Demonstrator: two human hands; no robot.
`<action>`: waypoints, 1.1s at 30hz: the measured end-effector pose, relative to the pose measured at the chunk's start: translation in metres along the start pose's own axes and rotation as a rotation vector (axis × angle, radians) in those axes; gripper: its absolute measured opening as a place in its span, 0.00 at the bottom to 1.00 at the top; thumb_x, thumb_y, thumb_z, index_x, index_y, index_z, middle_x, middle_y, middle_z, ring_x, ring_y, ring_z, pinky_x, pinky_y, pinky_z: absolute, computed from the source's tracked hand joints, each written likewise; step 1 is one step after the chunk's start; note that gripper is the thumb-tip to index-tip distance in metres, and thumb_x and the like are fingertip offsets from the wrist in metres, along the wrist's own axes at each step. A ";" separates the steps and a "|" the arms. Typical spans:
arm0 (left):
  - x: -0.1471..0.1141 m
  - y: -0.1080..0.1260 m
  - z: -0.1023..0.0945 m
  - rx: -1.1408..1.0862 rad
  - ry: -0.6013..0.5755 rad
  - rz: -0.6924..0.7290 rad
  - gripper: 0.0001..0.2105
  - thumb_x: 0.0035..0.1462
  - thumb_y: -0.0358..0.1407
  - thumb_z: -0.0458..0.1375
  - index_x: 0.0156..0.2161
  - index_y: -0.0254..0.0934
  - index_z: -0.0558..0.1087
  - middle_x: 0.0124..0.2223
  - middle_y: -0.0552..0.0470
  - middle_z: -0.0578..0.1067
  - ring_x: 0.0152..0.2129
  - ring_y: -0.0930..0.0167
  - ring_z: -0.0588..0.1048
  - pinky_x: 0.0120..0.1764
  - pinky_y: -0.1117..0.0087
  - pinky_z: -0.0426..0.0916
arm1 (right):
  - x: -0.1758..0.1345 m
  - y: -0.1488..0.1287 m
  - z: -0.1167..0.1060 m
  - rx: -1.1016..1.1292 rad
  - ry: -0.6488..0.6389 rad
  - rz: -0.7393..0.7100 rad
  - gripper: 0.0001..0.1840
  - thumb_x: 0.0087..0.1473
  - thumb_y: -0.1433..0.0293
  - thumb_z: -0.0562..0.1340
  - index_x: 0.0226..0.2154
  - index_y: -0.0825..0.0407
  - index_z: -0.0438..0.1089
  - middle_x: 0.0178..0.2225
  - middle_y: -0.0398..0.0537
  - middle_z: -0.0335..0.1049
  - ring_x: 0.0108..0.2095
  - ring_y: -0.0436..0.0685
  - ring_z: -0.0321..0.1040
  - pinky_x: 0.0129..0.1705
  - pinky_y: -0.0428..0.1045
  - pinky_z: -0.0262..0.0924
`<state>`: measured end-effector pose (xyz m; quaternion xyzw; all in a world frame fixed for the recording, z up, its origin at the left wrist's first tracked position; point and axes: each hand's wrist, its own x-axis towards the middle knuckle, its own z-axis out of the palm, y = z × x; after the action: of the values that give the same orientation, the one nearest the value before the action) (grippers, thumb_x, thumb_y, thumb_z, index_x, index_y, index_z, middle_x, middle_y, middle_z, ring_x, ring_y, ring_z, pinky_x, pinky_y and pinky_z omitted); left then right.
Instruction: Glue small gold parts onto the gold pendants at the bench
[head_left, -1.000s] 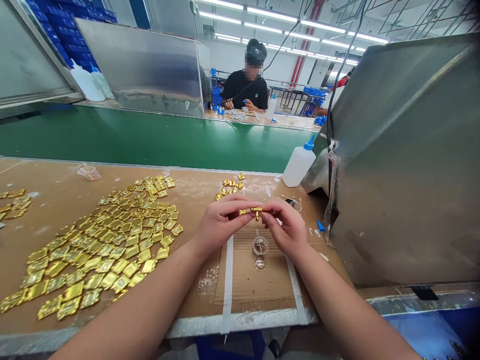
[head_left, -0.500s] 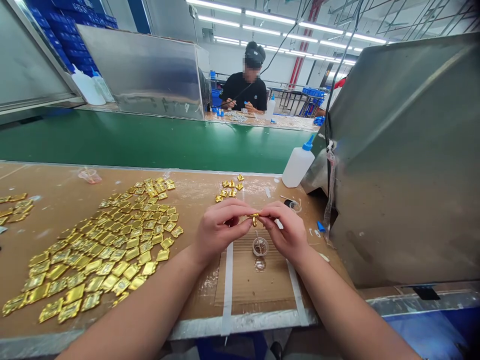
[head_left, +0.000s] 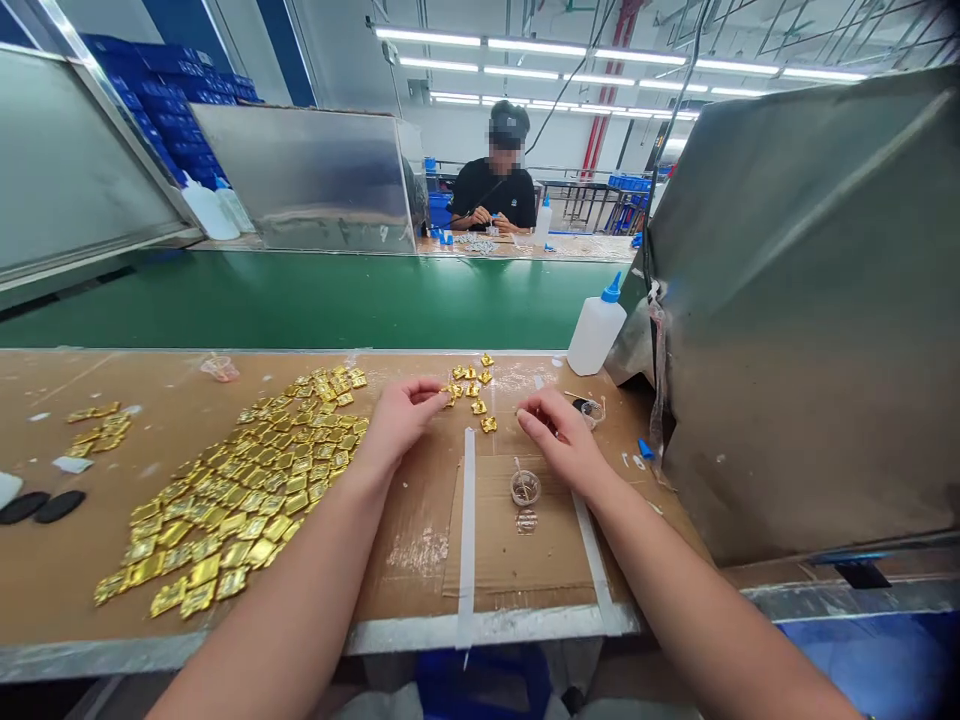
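Observation:
My left hand (head_left: pixel 401 418) reaches forward to a small cluster of gold metal pieces (head_left: pixel 471 385), and its thumb and forefinger pinch a gold piece (head_left: pixel 451 392) at the cluster's left edge. My right hand (head_left: pixel 559 435) rests on the brown bench to the right, fingers curled together with nothing visible in them. A single gold piece (head_left: pixel 489 424) lies on the bench between the two hands. A small clear cup with a stick (head_left: pixel 524 487) stands on the cardboard pad (head_left: pixel 517 555), just in front of my right hand.
A big spread of gold pieces (head_left: pixel 247 485) covers the bench at left. A white squeeze bottle with a blue cap (head_left: pixel 596 328) stands by a metal hood (head_left: pixel 810 300) at right. A green conveyor belt (head_left: pixel 315 300) runs behind the bench. Another person (head_left: pixel 495 185) works beyond it.
Both hands held one gold piece together above the pad; now they have parted. The left hand has moved forward to the small cluster, and the right hand has lowered to the bench.

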<state>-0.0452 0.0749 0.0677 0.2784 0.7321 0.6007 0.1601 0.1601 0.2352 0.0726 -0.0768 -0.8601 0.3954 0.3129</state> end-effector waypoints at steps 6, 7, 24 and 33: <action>-0.010 0.001 0.006 0.577 -0.155 0.119 0.11 0.60 0.43 0.63 0.41 0.39 0.84 0.41 0.46 0.84 0.38 0.61 0.80 0.43 0.62 0.70 | -0.001 -0.001 -0.002 -0.197 -0.267 0.047 0.18 0.64 0.57 0.63 0.28 0.51 0.67 0.27 0.41 0.65 0.30 0.53 0.61 0.34 0.49 0.48; -0.013 0.003 0.010 0.639 -0.143 0.139 0.11 0.61 0.43 0.62 0.41 0.40 0.84 0.42 0.46 0.84 0.40 0.60 0.79 0.44 0.62 0.70 | -0.001 -0.002 -0.003 -0.217 -0.284 0.051 0.19 0.64 0.57 0.63 0.27 0.51 0.67 0.27 0.41 0.65 0.29 0.53 0.60 0.33 0.49 0.47; -0.024 0.030 -0.100 1.056 -0.244 -0.087 0.10 0.52 0.45 0.66 0.35 0.43 0.83 0.41 0.48 0.85 0.38 0.61 0.80 0.39 0.66 0.67 | -0.001 0.001 -0.010 -0.268 -0.460 -0.097 0.19 0.58 0.67 0.60 0.19 0.50 0.54 0.21 0.39 0.56 0.26 0.51 0.53 0.32 0.50 0.42; -0.048 0.027 -0.094 1.025 -0.303 -0.179 0.11 0.50 0.46 0.66 0.32 0.42 0.80 0.33 0.49 0.84 0.30 0.62 0.80 0.31 0.67 0.62 | -0.001 0.001 -0.012 -0.241 -0.466 -0.160 0.20 0.57 0.68 0.60 0.18 0.50 0.52 0.20 0.38 0.52 0.24 0.50 0.50 0.31 0.50 0.40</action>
<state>-0.0548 -0.0252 0.1103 0.3407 0.9210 0.1036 0.1580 0.1683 0.2426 0.0772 0.0479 -0.9531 0.2711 0.1255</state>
